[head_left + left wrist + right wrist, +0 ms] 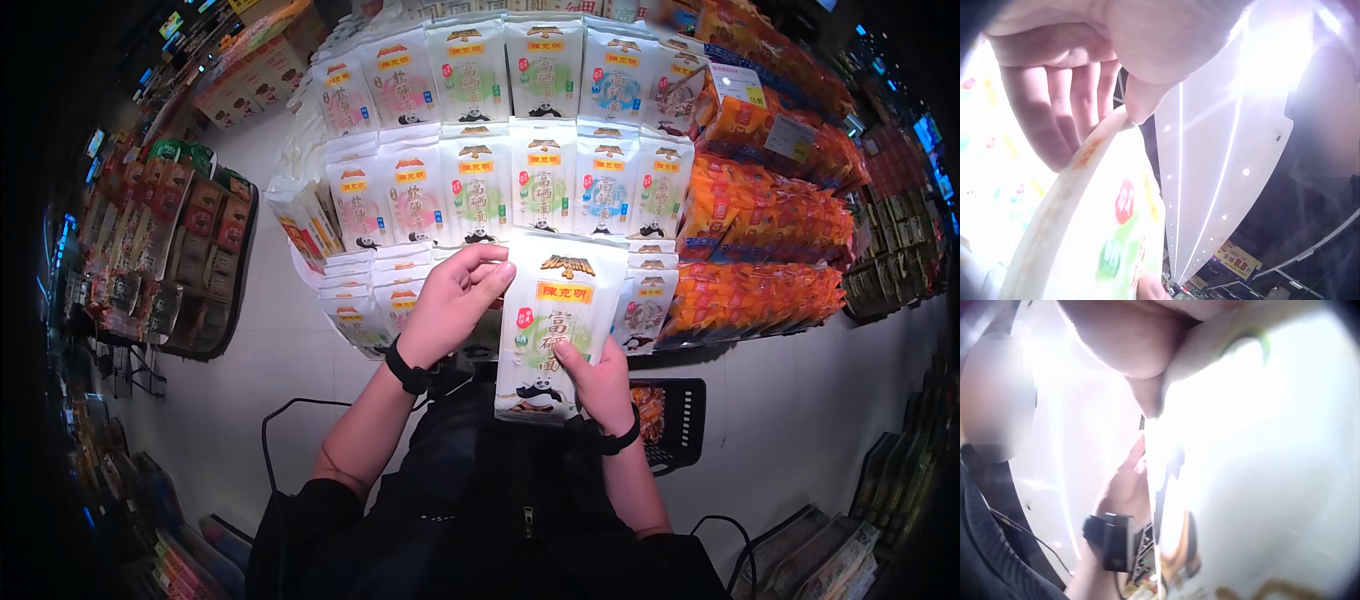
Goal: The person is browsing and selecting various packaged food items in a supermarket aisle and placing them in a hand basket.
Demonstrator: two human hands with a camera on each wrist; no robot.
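A white noodle packet (pixel 548 325) with an orange label, a green patch and a panda print is held upright in front of the body. My right hand (pixel 603 388) grips its lower right side, thumb across the printed front and the other fingers hidden behind. At the upper left edge, my left hand (pixel 452 305) pinches the wrapper. The left wrist view shows that thumb and the fingers (pixel 1079 106) on either side of the packet's edge (pixel 1079 194). Overexposure washes out much of the packet (pixel 1260 462) in the right wrist view.
Beyond the hands, similar white noodle packets (pixel 545 180) stand in stacked rows. Orange packets (pixel 765 215) fill the display's right side. A black basket (pixel 690 425) with orange goods sits on the floor at the right, and a shelf of boxes (pixel 205 240) stands left.
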